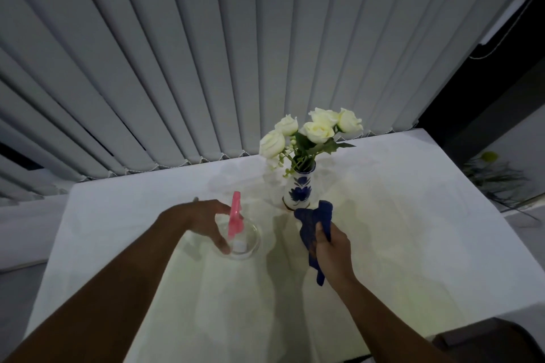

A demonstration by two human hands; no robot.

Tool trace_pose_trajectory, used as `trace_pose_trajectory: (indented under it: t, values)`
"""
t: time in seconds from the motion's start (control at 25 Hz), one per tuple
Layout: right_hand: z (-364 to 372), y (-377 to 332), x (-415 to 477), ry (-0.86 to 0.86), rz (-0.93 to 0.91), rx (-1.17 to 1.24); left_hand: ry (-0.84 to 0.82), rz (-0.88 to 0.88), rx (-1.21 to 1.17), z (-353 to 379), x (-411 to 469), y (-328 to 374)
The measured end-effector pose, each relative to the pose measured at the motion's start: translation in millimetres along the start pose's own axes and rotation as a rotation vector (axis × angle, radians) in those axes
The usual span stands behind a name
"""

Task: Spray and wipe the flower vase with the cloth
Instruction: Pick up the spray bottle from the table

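Note:
A white vase [298, 190] with blue flower patterns stands upright on the table, holding white roses [315, 128]. My right hand [331, 250] grips a dark blue cloth [313, 224], whose upper end lies just below and right of the vase base. My left hand [206, 219] is wrapped around a clear spray bottle [244, 240] with a pink trigger head [235, 216], standing on the table left of the vase. Whether the cloth touches the vase is unclear.
The table [413, 230] is covered with a white cloth. Grey vertical blinds [206, 53] hang right behind its far edge. A dark object [489, 342] sits at the near right corner, and greenery [495, 174] lies beyond the right edge.

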State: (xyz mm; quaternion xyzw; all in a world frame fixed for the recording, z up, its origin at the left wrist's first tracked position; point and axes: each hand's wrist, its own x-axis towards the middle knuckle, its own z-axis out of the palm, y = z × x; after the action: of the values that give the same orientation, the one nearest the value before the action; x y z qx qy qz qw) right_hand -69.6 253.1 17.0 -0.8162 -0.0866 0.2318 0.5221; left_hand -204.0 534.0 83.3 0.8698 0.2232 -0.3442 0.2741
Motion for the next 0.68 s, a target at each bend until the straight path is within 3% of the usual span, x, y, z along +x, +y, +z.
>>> trace_pose_trajectory:
  t: [0.12, 0.24, 0.48, 0.68]
  values:
    - [1.7, -2.2, -11.3, 0.029, 0.017, 0.018, 0.260, 0.196, -0.365, 34.0, 1.7, 14.4]
    - [-11.1, 0.3, -21.5, 0.063, 0.024, 0.035, 0.370, 0.256, -0.456, 46.7, -0.2, 41.4]
    - [-102.0, 24.6, -52.4, 0.233, 0.049, 0.169, 0.244, 0.457, -0.399, 73.4, 16.6, 153.0]
    - [-224.6, 107.4, -105.9, 0.534, 0.261, 0.347, 0.107, 0.682, -0.322, 131.5, 36.6, 303.3]
